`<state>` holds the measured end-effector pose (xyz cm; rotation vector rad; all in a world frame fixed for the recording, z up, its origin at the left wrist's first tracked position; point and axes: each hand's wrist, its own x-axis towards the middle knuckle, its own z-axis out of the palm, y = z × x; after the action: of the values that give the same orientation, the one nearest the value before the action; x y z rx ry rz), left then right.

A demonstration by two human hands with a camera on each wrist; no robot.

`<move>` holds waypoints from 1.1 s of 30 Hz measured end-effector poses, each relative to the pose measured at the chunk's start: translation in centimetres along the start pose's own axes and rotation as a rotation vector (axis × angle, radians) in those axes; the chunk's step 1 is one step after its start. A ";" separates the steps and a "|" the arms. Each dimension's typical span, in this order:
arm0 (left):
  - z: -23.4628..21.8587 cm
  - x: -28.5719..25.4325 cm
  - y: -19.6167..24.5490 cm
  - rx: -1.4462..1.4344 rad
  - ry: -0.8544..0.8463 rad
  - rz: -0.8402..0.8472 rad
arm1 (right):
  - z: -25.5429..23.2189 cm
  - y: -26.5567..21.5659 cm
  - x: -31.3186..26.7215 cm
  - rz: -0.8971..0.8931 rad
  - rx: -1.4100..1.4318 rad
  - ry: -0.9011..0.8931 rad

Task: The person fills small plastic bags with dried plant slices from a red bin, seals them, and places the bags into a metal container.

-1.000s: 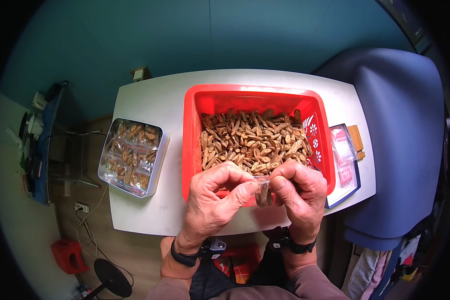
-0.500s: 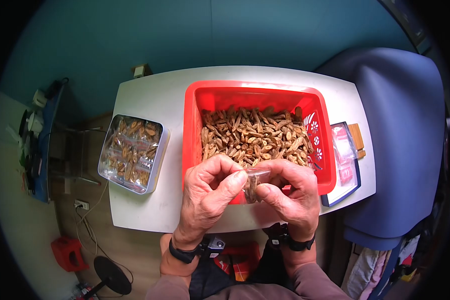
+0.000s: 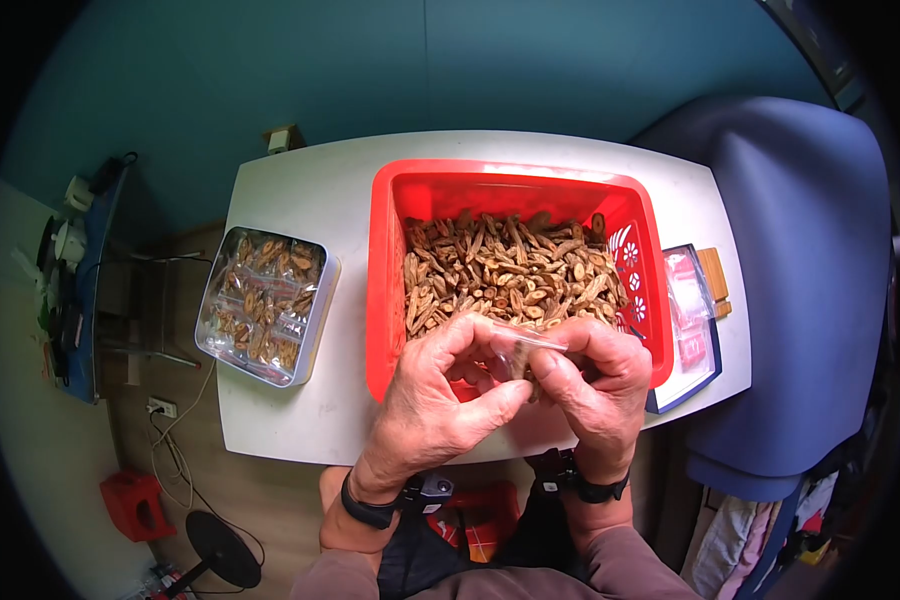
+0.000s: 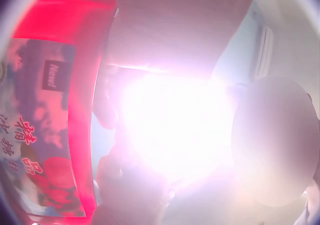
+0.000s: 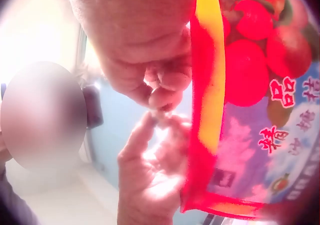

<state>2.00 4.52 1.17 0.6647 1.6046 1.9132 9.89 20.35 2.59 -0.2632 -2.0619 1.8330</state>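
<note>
A small clear zip bag [image 3: 518, 345] with brown dried root slices inside is between my two hands, over the near rim of a red plastic basket [image 3: 380, 270]. My right hand [image 3: 602, 385] pinches the bag near its top edge between thumb and forefinger. My left hand [image 3: 435, 395] holds its other side, fingers curled behind it and thumb in front. In the right wrist view the fingertips of the right hand [image 5: 145, 50] and left hand [image 5: 147, 180] meet. Strong glare washes out the left wrist view. A heap of dried root slices [image 3: 510, 270] lies in the basket.
At the left of the white table [image 3: 300, 180] stands a metal tin [image 3: 320, 330] with filled bags. On the right, a dark-edged tray [image 3: 705, 385] holds clear and pink packets [image 3: 688, 310], next to a wooden piece [image 3: 713, 275]. A blue covered object [image 3: 790, 300] borders the table.
The bag has turned in my hands, its top edge now slanting down to the right. My left thumb has moved right, lower on the bag; the right thumb has risen to the top edge.
</note>
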 end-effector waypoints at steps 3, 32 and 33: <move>0.3 0.0 0.0 -0.112 0.034 -0.019 | 0.2 -0.2 0.1 -0.009 -0.025 -0.025; -0.4 -0.2 0.7 -0.256 0.147 -0.101 | 0.0 0.1 0.1 -0.061 -0.046 -0.100; -0.5 -0.2 0.8 -0.265 0.130 -0.103 | 0.1 0.0 0.1 -0.007 0.031 -0.089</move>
<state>1.71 3.91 1.84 0.3479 1.3958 2.0782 9.80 20.32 2.61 -0.1690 -2.0882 1.9036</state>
